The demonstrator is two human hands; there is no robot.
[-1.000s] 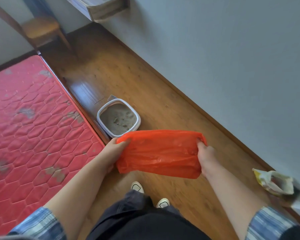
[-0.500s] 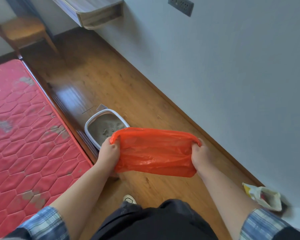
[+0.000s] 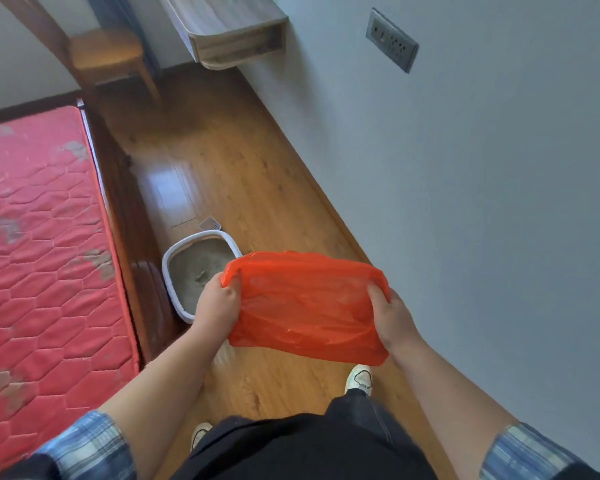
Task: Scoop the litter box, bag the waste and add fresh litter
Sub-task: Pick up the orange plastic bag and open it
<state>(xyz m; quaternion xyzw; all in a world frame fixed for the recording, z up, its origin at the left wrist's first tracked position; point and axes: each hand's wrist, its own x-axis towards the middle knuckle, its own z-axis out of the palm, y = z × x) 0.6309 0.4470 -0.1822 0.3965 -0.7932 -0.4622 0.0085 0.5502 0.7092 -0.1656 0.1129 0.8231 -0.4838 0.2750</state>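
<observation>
- Item: orange bag (image 3: 305,303), thin plastic film, held in the air in front of the person, above the wooden floor (image 3: 264,188) and on the near side of the litter box.
- Left hand (image 3: 217,303): fingers curled over the bag's upper left edge, pinching the film.
- Right hand (image 3: 392,317): grips the right edge, thumb on the front face, fingers behind the film.
- Condition: drawn out sideways between the two hands, wrinkled, lower edge hanging slack. Whether the mouth is parted cannot be told.
- Litter box (image 3: 169,285): white-rimmed tray on the floor beside the bed frame, grey litter inside with a darker clump. Its near end is hidden behind the left hand and the bag.
- Scoop (image 3: 209,223): grey slotted piece just behind the box, probably the scoop; no hand on it.
- Handling, as a judgement: very light, limp and slippery, and holds no shape of its own. Likely to tear under a sharp pull or a heavy load. Best taken at the mouth rim, one hand on each side with the film bunched, and supported from below once loaded.
- Stage, as a judgement: bag preparation, with scooping not yet begun.
</observation>
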